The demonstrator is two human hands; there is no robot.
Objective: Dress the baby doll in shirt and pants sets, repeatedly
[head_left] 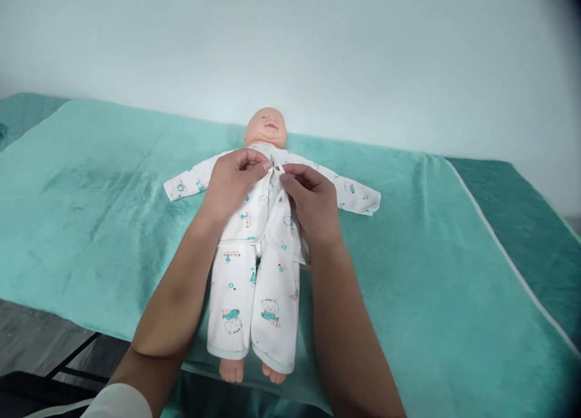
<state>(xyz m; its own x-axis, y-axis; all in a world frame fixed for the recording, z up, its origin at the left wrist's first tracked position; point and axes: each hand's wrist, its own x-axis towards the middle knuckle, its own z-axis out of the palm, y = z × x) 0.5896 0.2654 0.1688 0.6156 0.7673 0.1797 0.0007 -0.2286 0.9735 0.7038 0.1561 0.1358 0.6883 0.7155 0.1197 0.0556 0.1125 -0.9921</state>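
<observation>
A baby doll (pixel 265 127) lies on its back, its head toward the wall and its feet toward me. It wears a white printed jacket (pixel 247 215) and matching trousers (pixel 275 291). At the upper chest, my left hand (pixel 238 179) pinches one front edge of the jacket close to a button. My right hand (pixel 313 200) grips the opposite edge, beside a buttonhole. Below them a white button (pixel 264 199) shows, unfastened, and the lower front hangs apart. Both sleeves stretch out to the sides.
A green plush blanket (pixel 431 273) covers the table under the doll. Darker green cloth (pixel 512 212) shows at the right end. A pale wall (pixel 290 49) stands behind. At lower left are a black metal frame (pixel 75 351) and grey floor (pixel 36 321).
</observation>
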